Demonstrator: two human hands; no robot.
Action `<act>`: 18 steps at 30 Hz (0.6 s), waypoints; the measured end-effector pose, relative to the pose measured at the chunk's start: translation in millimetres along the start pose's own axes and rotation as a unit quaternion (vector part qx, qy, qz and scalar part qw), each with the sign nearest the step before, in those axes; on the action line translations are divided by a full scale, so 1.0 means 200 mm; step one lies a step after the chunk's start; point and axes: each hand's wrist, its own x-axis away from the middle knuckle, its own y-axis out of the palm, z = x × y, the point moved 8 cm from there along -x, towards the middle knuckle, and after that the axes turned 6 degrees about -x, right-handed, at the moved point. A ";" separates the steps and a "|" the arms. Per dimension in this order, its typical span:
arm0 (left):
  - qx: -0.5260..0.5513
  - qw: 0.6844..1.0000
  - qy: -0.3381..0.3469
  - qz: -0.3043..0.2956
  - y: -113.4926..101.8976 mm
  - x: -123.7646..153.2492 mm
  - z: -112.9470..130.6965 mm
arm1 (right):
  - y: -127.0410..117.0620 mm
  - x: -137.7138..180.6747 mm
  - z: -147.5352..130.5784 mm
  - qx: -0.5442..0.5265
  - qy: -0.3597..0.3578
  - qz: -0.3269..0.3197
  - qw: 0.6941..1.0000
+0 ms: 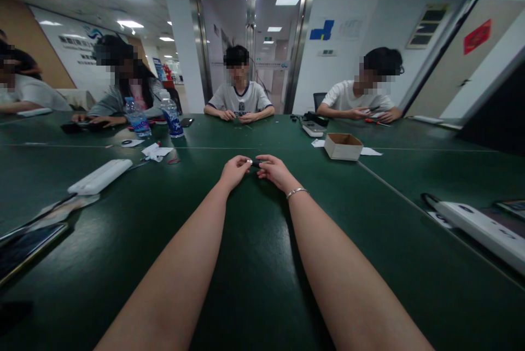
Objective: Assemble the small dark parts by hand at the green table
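Green tabletop (254, 252) carries, at left, a white power strip (100, 177), then a blue-labelled bottle (173, 118). Next, the left hand (237, 171) pinches the silvery end of a small dark object (255, 164) between both hands; the right hand (276, 170) grips its black end. Farther right sits an open box (342, 151).

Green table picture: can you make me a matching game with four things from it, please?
1. bracelet
2. box
3. two bottles
4. small black-and-silver item

A. held between left hand and right hand
B. upright, left of the hands
C. around the right wrist
D. open-topped, right of the hands

Pairs: 1-C, 2-D, 3-B, 4-A
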 end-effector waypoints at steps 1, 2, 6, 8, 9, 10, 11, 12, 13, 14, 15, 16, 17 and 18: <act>-0.015 1.000 -0.001 -0.002 0.00 0.00 -0.01 | 0.00 0.00 0.00 -0.002 -0.001 -0.002 1.000; -0.033 0.999 -0.004 -0.004 0.01 -0.01 -0.02 | 0.00 0.00 0.00 -0.003 -0.001 -0.004 1.000; -0.080 0.997 0.000 -0.019 0.02 -0.02 -0.05 | 0.00 -0.01 0.01 -0.001 0.004 -0.001 1.000; -0.081 0.996 0.008 -0.030 0.03 -0.01 -0.04 | -0.01 -0.01 0.01 -0.003 0.006 0.007 1.000; -0.088 0.995 0.012 -0.035 0.03 -0.01 -0.03 | -0.01 -0.01 0.01 -0.004 0.007 0.008 1.000; -0.101 0.994 0.015 -0.038 0.03 -0.01 -0.02 | -0.01 -0.01 0.01 -0.006 0.006 0.008 1.000; -0.118 0.992 0.016 -0.038 0.03 -0.01 -0.02 | -0.01 -0.01 0.01 -0.007 0.005 0.006 1.000; -0.136 0.990 0.015 -0.036 0.02 0.00 -0.01 | -0.01 -0.01 0.01 -0.009 0.005 0.004 1.000; -0.150 0.988 0.012 -0.033 0.02 0.00 -0.01 | -0.01 -0.01 0.01 -0.010 0.005 0.003 1.000; -0.156 0.987 0.009 -0.030 0.01 0.01 0.00 | -0.01 -0.01 0.01 -0.012 0.005 0.003 1.000; -0.154 0.988 0.006 -0.029 0.01 0.01 0.00 | -0.01 -0.01 0.01 -0.013 0.007 0.005 1.000; -0.144 0.989 0.005 -0.027 0.01 0.02 0.00 | -0.01 -0.01 0.01 -0.013 0.009 0.007 1.000; -0.131 0.991 0.004 -0.023 0.01 0.02 0.01 | -0.01 0.00 0.01 -0.013 0.010 0.008 1.000; -0.121 0.993 0.004 -0.020 0.00 0.03 0.01 | -0.01 0.00 0.01 -0.011 0.010 0.010 1.000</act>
